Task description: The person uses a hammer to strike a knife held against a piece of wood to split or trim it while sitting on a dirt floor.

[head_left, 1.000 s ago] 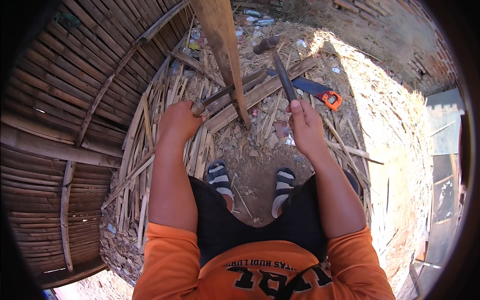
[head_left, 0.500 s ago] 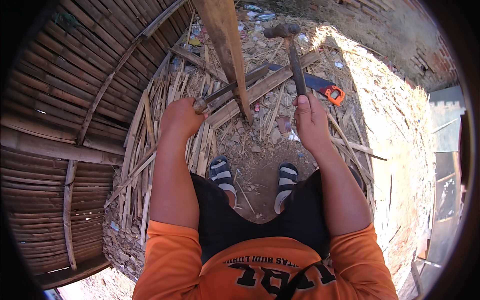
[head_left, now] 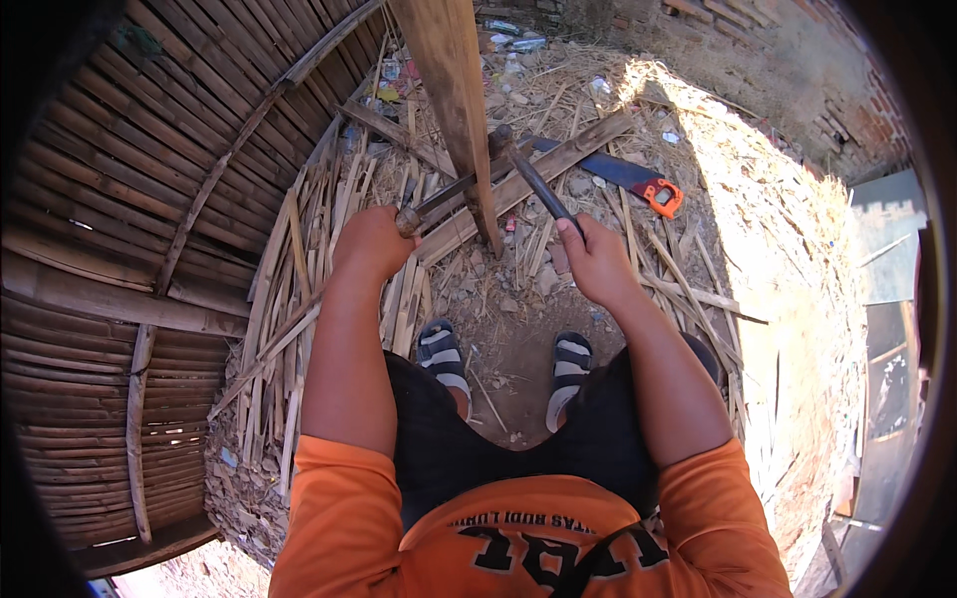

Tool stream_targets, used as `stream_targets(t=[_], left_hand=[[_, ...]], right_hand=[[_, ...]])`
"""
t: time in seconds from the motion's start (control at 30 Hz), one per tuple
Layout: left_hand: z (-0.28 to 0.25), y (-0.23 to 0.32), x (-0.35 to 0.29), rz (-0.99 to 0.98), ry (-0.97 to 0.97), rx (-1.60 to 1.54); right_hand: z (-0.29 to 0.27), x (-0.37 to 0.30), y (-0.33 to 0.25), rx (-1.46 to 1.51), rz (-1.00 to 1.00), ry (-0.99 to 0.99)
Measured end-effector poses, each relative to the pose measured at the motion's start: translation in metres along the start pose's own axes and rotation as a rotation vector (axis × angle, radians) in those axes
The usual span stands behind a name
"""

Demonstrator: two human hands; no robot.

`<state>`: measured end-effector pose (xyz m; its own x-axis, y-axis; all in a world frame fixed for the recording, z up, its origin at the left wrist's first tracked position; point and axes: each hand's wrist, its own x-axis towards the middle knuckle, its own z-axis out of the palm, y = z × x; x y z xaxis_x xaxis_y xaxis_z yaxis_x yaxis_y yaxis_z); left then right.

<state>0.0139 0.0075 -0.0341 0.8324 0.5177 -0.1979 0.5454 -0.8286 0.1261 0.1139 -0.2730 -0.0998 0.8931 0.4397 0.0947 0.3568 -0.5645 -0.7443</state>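
My left hand is closed round the wooden handle of a machete. Its blade points away to the right and meets the lower part of an upright wooden post; whether it is sunk into the wood I cannot tell. My right hand grips the dark handle of a hammer. The hammer leans left, with its head just right of the post, at the far part of the blade. Contact between head and blade is not clear.
A handsaw with an orange handle lies beyond my right hand. Behind the post a plank rests slantwise on the ground. Split bamboo strips are heaped at left, by a bamboo wall. A brick wall stands at the far right.
The hammer has swung down and left, from raised upright to beside the post near the blade. My right hand moved slightly left and nearer; my left hand barely shifted.
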Motion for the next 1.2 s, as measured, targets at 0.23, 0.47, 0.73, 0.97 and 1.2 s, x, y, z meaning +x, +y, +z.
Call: stream_targets(t=[0.23,0.47,0.73,0.97,1.2], left_hand=[[0.003,-0.002,0.008,0.02,-0.017,0.04],[-0.006,0.0,0.005,-0.076,-0.075,0.037],[-0.004,0.005,-0.002,-0.025,-0.051,0.075],[0.001,0.003,-0.001,-0.062,-0.068,0.043],[-0.001,0.008,0.004,-0.049,-0.062,0.072]], right_hand=[[-0.025,-0.004,-0.008,0.586,0.051,0.071],[-0.009,0.001,-0.001,0.309,0.089,0.107],[0.004,0.002,0.001,-0.077,0.075,-0.003],[-0.007,-0.007,-0.018,0.385,0.022,0.117],[0.006,0.001,0.006,0.106,0.096,0.09]])
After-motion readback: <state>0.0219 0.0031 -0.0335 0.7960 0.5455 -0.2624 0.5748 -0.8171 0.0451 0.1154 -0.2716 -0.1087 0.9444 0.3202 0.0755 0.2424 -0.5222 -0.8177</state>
